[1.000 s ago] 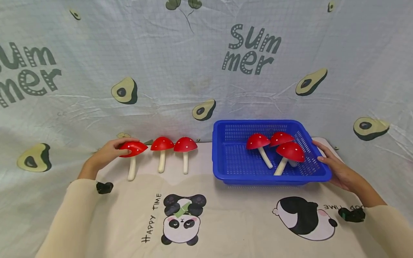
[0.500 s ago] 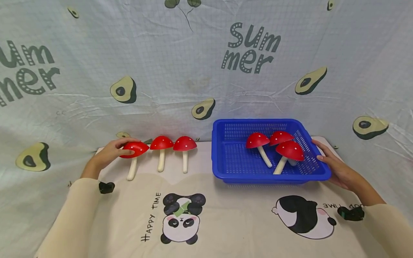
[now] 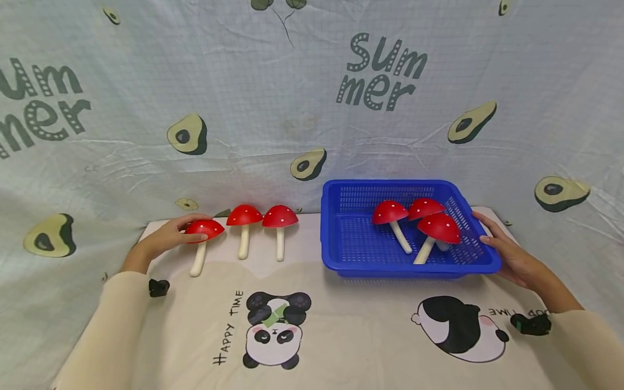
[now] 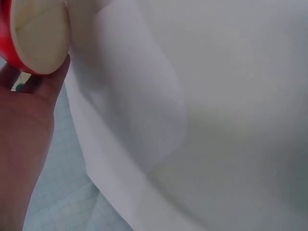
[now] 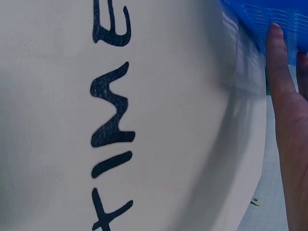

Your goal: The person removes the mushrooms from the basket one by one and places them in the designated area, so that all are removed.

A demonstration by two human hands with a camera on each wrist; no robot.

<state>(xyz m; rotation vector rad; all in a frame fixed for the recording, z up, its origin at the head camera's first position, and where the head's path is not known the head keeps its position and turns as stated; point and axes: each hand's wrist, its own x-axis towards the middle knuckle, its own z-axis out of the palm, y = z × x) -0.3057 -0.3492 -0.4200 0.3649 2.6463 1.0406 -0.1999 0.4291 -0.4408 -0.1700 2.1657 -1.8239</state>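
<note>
My left hand (image 3: pixel 168 235) grips the red, white-dotted cap of a toy mushroom (image 3: pixel 197 260) at the left end of a row, thumb across the cap's front. Its pale stem points down toward me. In the left wrist view the cap's cream underside (image 4: pixel 43 38) faces the camera, fingers behind it. Two more mushrooms, a middle one (image 3: pixel 244 216) and a right one (image 3: pixel 280 218), lie beside it. At the right, my right hand (image 3: pixel 512 257) holds the right side of a blue plastic basket (image 3: pixel 380 269), thumb at the rim, other fingers along the outer wall.
Inside the basket, toward its right side, lie three similar mushrooms, the frontmost one (image 3: pixel 440 228) overlapping another. A cream cloth with panda prints (image 3: pixel 273 346) covers the table. Behind it hangs a pale curtain (image 3: pixel 244 108) with avocado prints.
The held mushroom has shifted slightly toward me, its stem end swinging a little left, and my left hand has moved down with it. The right hand and basket stay in place.
</note>
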